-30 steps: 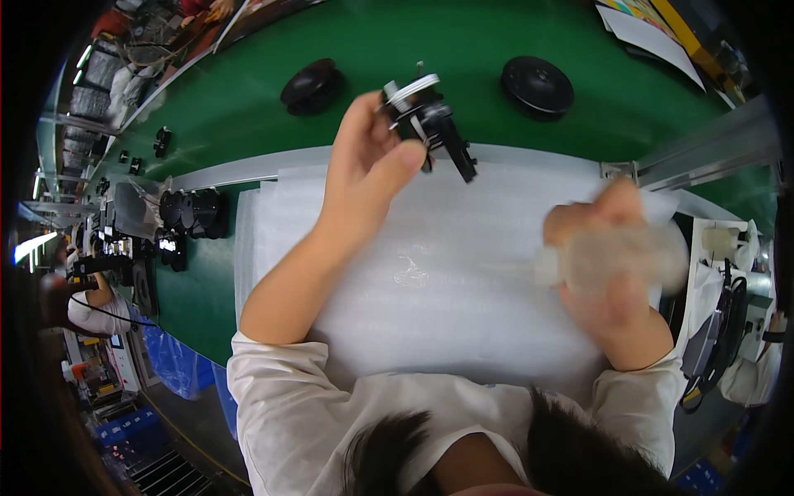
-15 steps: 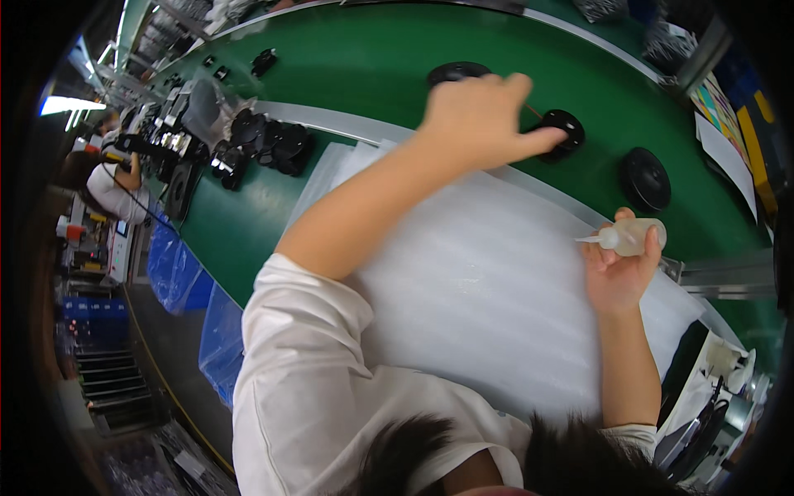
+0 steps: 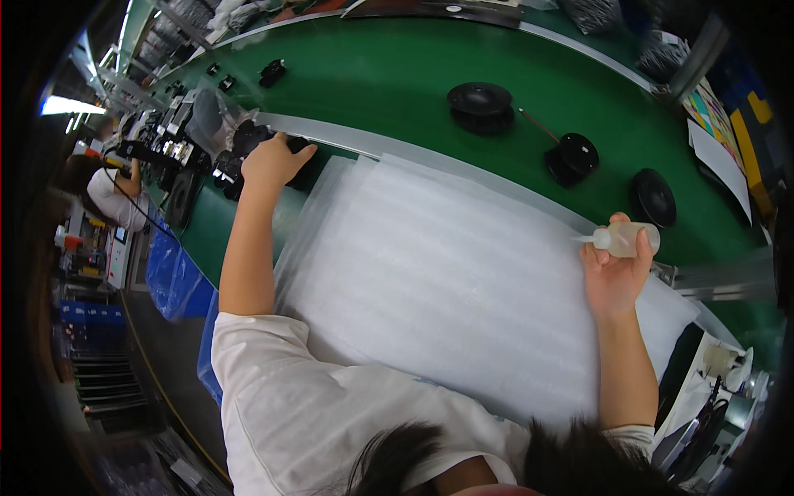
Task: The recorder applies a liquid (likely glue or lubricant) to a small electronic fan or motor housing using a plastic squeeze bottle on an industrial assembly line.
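Now, my left hand [image 3: 273, 161] clamps a black part [image 3: 299, 149] at the white foam sheet's [image 3: 447, 273] far-left corner | my right hand [image 3: 614, 277] grips a clear squeeze bottle [image 3: 626, 238] over the sheet's right edge

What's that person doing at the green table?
A person in a white shirt leans over a white foam sheet beside a green conveyor belt. The left hand reaches out to a black part at the belt's edge. The right hand holds a small clear squeeze bottle, nozzle pointing left. Three round black parts sit on the belt.
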Demonstrator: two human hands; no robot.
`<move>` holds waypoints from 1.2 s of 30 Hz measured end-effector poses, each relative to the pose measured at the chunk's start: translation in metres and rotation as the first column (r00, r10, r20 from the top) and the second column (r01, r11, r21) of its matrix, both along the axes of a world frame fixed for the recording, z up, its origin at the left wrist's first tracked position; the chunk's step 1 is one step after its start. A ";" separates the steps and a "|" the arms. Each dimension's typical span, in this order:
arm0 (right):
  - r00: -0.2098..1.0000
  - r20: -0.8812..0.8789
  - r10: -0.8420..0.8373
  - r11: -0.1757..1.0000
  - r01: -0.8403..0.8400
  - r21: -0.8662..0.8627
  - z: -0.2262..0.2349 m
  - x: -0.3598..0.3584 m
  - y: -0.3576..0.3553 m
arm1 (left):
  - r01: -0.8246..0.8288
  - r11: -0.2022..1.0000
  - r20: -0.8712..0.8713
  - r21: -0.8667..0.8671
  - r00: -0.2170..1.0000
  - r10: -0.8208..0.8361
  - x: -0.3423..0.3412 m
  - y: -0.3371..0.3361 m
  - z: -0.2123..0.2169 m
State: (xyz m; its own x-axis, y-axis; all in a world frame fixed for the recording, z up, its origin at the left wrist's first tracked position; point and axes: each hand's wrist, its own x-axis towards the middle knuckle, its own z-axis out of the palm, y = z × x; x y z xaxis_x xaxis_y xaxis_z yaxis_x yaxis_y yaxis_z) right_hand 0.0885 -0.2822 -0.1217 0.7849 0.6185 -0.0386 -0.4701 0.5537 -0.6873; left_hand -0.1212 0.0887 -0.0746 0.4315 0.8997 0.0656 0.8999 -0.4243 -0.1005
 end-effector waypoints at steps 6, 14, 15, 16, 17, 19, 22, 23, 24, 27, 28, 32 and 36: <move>0.998 0.031 0.050 0.998 -0.051 0.026 -0.003 0.002 -0.002 | 0.117 0.986 0.237 -0.118 0.968 -0.087 -0.007 0.005 0.010; 0.964 0.263 0.042 0.996 -0.020 -0.085 0.015 -0.017 -0.003 | 0.684 0.712 0.831 -0.156 0.481 -0.280 0.036 -0.088 0.082; 0.949 0.312 0.046 0.997 -0.022 -0.079 0.019 -0.019 -0.005 | 0.796 0.600 0.947 -0.083 0.250 -0.201 0.047 -0.103 0.078; 0.950 0.312 0.028 0.997 -0.003 -0.080 0.022 -0.021 -0.010 | 0.879 0.477 0.997 0.023 0.015 -0.076 0.063 -0.120 0.071; 0.904 0.424 -0.062 0.997 0.071 -0.005 0.025 -0.023 -0.011 | 0.901 0.418 0.992 0.119 -0.086 -0.096 0.075 -0.133 0.061; 0.841 0.517 -0.162 0.987 0.143 0.077 0.028 -0.029 -0.008 | 0.894 0.351 0.960 0.281 -0.252 -0.125 0.090 -0.152 0.027; 0.568 0.780 -0.263 0.964 0.194 0.184 0.044 -0.031 -0.025 | 0.833 0.209 0.827 0.513 -0.413 -0.381 0.103 -0.166 -0.012; 0.390 0.899 -0.201 0.976 0.160 0.149 0.055 -0.032 -0.029 | 0.785 0.148 0.705 0.601 -0.435 -0.560 0.101 -0.160 -0.020; 0.193 0.972 -0.131 0.986 0.131 0.107 0.064 -0.033 -0.032 | 0.738 0.063 0.633 0.671 -0.527 -0.566 0.104 -0.160 -0.028; 0.126 0.992 -0.024 0.980 0.201 -0.002 0.076 -0.046 -0.035 | 0.934 -0.055 0.841 0.353 -0.342 -0.418 0.085 -0.168 -0.023; 0.130 0.991 -0.019 0.979 0.205 -0.008 0.077 -0.046 -0.035 | 0.936 -0.057 0.845 0.349 -0.340 -0.412 0.087 -0.171 -0.022; 0.058 0.998 0.040 0.977 0.208 -0.052 0.083 -0.048 -0.035 | 0.853 -0.146 0.652 0.502 -0.484 -0.585 0.087 -0.183 -0.016; 0.052 0.996 0.076 0.971 0.223 -0.086 0.079 -0.050 -0.031 | 0.866 -0.174 0.671 0.470 -0.478 -0.567 0.082 -0.184 -0.017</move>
